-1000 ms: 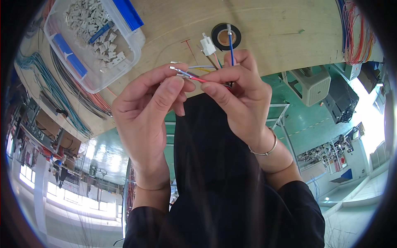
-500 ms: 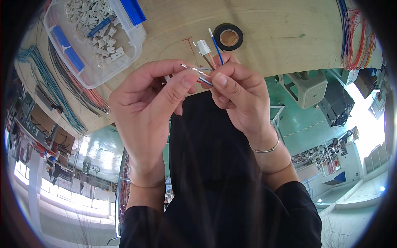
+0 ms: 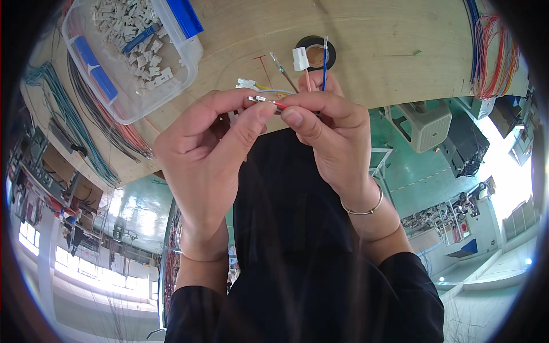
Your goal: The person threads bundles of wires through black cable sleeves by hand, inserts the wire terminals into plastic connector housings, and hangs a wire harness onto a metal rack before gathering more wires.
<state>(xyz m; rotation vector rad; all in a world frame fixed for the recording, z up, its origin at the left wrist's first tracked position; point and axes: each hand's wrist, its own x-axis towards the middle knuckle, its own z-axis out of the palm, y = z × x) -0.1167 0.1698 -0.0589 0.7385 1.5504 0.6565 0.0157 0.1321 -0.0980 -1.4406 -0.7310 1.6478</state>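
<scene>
My left hand is closed, its thumb and forefinger pinching a small metal terminal at the end of a red wire. My right hand pinches that red wire just behind the terminal. Up from the right fingers stand a blue wire with a bare metal tip, a white connector on a pinkish wire, and a brownish wire with a metal terminal. Another white connector with a yellow wire shows just beyond the left forefinger. What the curled left fingers cover is hidden.
A clear plastic bin of white connectors stands at the far left of the wooden table. A black tape roll lies beyond my right hand. Wire bundles lie right, others left. A beige stool stands on the green floor.
Between my fingertips the red wire's terminal now shows clearly. The blue wire and the white connector have shifted right, and a second white connector has come into view beyond the left forefinger.
</scene>
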